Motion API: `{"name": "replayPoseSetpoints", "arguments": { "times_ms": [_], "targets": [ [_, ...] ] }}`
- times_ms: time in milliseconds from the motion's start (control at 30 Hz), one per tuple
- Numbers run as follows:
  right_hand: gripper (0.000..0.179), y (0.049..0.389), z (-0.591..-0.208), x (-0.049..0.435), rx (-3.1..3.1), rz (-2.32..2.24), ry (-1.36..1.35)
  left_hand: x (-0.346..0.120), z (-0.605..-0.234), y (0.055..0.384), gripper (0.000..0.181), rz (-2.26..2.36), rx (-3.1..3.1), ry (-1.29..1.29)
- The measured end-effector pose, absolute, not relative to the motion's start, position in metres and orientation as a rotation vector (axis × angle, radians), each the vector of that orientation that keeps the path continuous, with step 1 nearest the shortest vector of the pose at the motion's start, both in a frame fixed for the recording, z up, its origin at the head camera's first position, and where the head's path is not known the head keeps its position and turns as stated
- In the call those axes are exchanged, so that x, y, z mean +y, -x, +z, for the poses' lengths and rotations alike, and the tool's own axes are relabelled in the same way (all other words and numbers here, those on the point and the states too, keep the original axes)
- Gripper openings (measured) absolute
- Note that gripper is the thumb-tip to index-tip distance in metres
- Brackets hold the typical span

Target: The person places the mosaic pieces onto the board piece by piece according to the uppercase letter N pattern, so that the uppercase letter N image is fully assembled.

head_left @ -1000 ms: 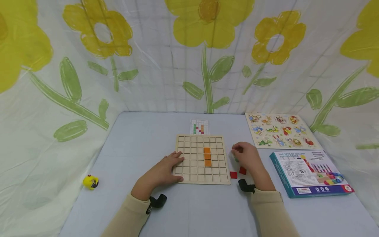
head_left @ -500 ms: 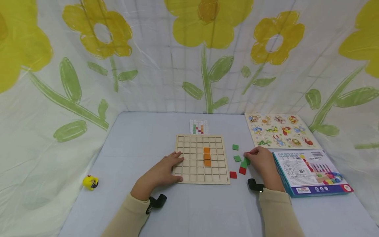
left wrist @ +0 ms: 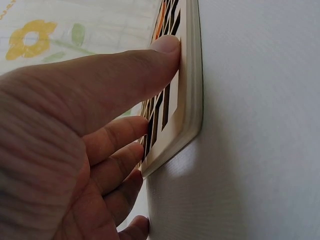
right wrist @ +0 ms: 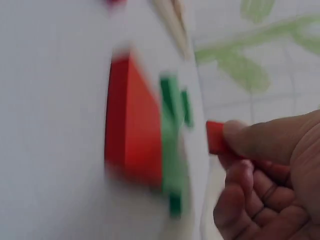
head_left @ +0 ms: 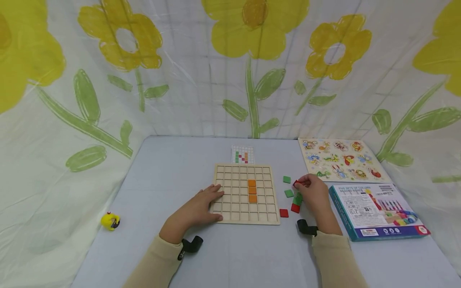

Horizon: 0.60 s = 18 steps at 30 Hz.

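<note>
My right hand (head_left: 315, 193) pinches a red square tile (right wrist: 215, 137) between thumb and fingers, held off the table beside the loose tiles. Near it lie green tiles (head_left: 286, 179) and red tiles (head_left: 284, 213), one green and one red of them touching. My left hand (head_left: 197, 207) rests on the left edge of a wooden grid board (head_left: 230, 221), thumb on the rim and fingers spread straight, as the left wrist view also shows. Three orange tiles (head_left: 252, 190) sit in one column of the board. Behind the board lies a pattern card (head_left: 236, 149) printed with coloured squares.
At the right lies a boxed bead set (head_left: 378, 210), with a wooden insect puzzle board (head_left: 340, 159) behind it. A small yellow toy (head_left: 110, 221) stands at the left table edge. A flowered curtain (head_left: 187, 100) hangs behind the table.
My right hand went right from beside the board to the tile pile, uncovering the green tiles, then came slightly back left with a red tile. The left hand stayed put.
</note>
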State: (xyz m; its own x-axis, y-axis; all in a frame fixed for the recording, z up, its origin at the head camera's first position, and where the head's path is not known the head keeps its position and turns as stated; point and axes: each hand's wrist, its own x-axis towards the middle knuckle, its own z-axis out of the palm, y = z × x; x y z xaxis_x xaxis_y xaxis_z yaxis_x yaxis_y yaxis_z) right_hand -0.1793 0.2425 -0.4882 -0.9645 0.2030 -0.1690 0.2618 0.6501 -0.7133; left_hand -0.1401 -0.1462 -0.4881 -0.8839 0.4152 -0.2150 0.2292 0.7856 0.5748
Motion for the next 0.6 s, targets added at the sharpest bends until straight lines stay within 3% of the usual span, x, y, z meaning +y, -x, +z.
{"name": "replayPoseSetpoints", "arguments": {
  "times_ms": [300, 600],
  "targets": [
    [0.009, 0.153, -0.481, 0.167, 2.654, -1.279, 0.209, -0.146, -0.486, 0.14, 0.08, 0.797, 2.642, -0.489],
    [0.011, 0.146, -0.489, 0.144, 2.648, -1.21, 0.265, -0.147, -0.487, 0.14, 0.081, 0.792, 2.643, -0.482]
  ]
}}
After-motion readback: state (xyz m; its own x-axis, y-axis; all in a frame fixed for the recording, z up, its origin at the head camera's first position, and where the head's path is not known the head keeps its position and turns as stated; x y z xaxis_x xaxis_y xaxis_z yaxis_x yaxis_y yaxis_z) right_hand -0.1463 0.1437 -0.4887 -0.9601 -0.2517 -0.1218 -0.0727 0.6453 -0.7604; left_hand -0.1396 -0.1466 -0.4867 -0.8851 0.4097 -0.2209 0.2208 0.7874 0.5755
